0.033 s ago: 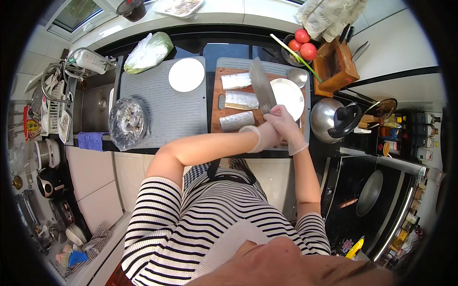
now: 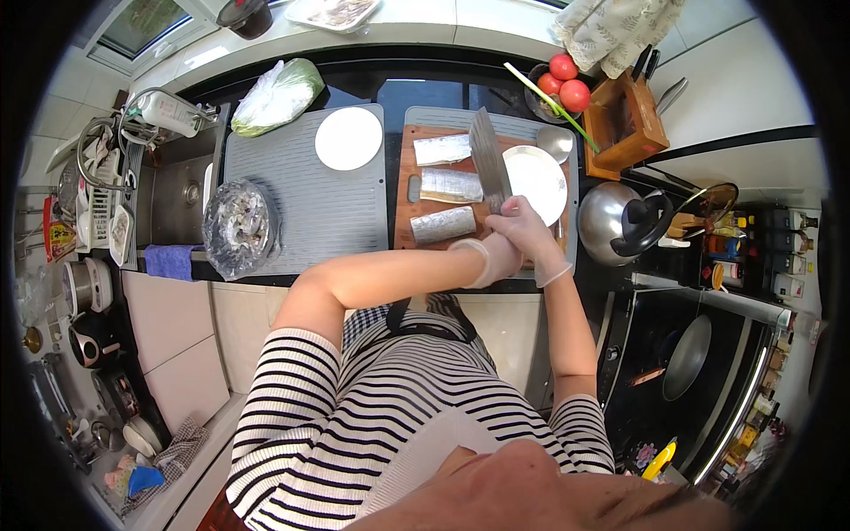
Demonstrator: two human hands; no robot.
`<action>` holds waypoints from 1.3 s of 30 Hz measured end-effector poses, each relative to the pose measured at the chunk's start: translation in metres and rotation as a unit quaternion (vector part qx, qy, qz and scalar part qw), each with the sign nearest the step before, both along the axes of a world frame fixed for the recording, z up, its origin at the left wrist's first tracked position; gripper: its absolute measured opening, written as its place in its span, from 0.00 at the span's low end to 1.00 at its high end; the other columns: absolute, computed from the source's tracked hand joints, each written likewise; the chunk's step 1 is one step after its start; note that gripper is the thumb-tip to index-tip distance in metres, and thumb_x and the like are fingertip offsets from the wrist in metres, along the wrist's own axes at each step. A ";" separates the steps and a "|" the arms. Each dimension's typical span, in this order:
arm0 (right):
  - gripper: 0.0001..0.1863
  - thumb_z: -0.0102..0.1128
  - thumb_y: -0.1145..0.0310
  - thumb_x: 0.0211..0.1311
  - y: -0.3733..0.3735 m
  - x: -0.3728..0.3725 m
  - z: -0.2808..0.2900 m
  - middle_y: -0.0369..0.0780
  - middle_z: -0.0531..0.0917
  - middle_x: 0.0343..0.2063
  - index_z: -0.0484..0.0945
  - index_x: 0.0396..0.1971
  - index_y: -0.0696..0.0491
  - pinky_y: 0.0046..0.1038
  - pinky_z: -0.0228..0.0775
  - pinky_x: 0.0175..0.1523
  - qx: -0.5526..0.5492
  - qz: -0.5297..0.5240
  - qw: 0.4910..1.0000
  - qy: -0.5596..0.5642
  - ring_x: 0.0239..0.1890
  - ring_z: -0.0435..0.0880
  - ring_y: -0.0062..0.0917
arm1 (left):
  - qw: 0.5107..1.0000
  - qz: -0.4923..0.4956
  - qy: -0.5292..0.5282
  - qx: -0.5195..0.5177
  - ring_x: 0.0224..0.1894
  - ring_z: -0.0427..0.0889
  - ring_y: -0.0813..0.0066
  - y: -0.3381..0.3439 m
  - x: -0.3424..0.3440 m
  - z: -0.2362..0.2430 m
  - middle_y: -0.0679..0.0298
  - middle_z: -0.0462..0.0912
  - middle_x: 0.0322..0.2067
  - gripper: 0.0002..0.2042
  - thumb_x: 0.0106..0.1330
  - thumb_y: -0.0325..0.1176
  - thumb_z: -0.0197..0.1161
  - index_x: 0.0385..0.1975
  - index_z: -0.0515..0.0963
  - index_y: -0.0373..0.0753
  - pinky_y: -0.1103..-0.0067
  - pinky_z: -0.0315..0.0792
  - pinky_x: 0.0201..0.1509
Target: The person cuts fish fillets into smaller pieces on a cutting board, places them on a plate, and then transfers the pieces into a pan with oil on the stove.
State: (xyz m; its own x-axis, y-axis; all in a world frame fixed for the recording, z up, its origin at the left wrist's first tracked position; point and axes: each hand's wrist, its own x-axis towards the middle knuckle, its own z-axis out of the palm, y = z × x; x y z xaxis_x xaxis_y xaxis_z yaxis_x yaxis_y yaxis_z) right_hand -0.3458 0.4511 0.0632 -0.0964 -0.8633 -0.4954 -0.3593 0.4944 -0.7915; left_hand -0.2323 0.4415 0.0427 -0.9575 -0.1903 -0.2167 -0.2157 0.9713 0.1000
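Note:
My right hand [image 2: 526, 232], in a clear thin glove, is closed around the handle of a cleaver [image 2: 490, 157]. The broad blade slants away from me over the wooden cutting board [image 2: 406, 166]. My left hand [image 2: 498, 257], gloved too, crosses over to meet the right hand; its fingers are hidden there. Three silvery fish pieces lie in a column left of the blade: a far piece [image 2: 443, 150], a middle piece [image 2: 451, 185] and a near piece [image 2: 443, 225]. A white plate [image 2: 551, 170] sits just right of the blade.
At left, a grey mat [image 2: 297, 199] bears a round white plate [image 2: 349, 139], a plastic-covered bowl [image 2: 241, 228] and a wrapped cabbage [image 2: 279, 96]. A kettle [image 2: 611, 226], knife block [image 2: 624, 128] and tomatoes [image 2: 574, 95] stand right; the sink [image 2: 168, 203] is far left.
The cleaver blade, blurred a moment earlier, shows sharply now and has turned slightly. The whole view has shifted a little. Fish pieces and plates keep their places.

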 end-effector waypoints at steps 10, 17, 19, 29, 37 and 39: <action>0.11 0.58 0.71 0.57 0.016 0.036 -0.017 0.34 0.72 0.26 0.66 0.35 0.55 0.23 0.66 0.35 -0.087 -0.110 0.990 -0.013 0.29 0.69 0.18 | 0.982 -0.046 0.139 0.118 0.49 0.77 0.63 0.030 0.043 0.006 0.60 0.79 0.43 0.12 0.57 0.25 0.55 0.41 0.77 0.38 0.73 0.70 0.54; 0.14 0.56 0.67 0.63 0.052 0.061 -0.002 0.42 0.79 0.20 0.76 0.46 0.57 0.32 0.67 0.29 -0.137 -0.119 0.969 0.169 0.21 0.77 0.32 | 0.844 0.202 0.452 0.205 0.42 0.78 0.55 0.007 0.130 -0.030 0.58 0.78 0.37 0.12 0.50 0.24 0.62 0.36 0.77 0.37 0.67 0.73 0.47; 0.12 0.53 0.62 0.64 0.064 0.069 -0.012 0.50 0.80 0.18 0.81 0.33 0.54 0.42 0.71 0.32 -0.190 -0.053 0.932 0.304 0.25 0.80 0.48 | 0.802 0.381 0.440 0.136 0.54 0.70 0.51 0.002 0.140 -0.054 0.54 0.74 0.47 0.29 0.39 0.21 0.70 0.47 0.72 0.38 0.64 0.65 0.57; 0.09 0.52 0.63 0.64 0.078 0.059 -0.050 0.47 0.80 0.17 0.76 0.37 0.52 0.46 0.72 0.32 -0.171 0.147 0.913 0.341 0.23 0.81 0.45 | 0.765 0.501 0.398 0.064 0.45 0.72 0.51 0.027 0.115 -0.097 0.55 0.74 0.40 0.20 0.44 0.20 0.66 0.39 0.69 0.37 0.66 0.69 0.49; 0.11 0.51 0.61 0.64 0.071 0.050 -0.059 0.48 0.81 0.17 0.75 0.35 0.54 0.47 0.73 0.33 -0.142 0.215 0.899 0.353 0.24 0.83 0.45 | 0.722 0.574 0.387 0.001 0.43 0.74 0.55 0.045 0.100 -0.100 0.57 0.76 0.37 0.17 0.45 0.20 0.65 0.37 0.71 0.38 0.67 0.69 0.48; 0.11 0.52 0.61 0.64 0.070 0.049 -0.057 0.48 0.81 0.17 0.75 0.34 0.54 0.47 0.73 0.32 -0.139 0.235 0.887 0.371 0.24 0.83 0.45 | 0.691 0.587 0.420 0.041 0.44 0.73 0.55 0.045 0.099 -0.103 0.58 0.76 0.37 0.16 0.45 0.20 0.65 0.35 0.71 0.38 0.65 0.69 0.49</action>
State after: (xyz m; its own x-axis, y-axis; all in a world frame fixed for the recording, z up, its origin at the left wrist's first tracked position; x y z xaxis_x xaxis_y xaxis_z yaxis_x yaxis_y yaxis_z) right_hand -0.2971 0.5212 0.0067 0.0965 -0.9735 -0.2072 -0.9476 -0.0261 -0.3185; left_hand -0.1335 0.4867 -0.0599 0.0522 -0.9625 0.2661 -0.6820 0.1603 0.7136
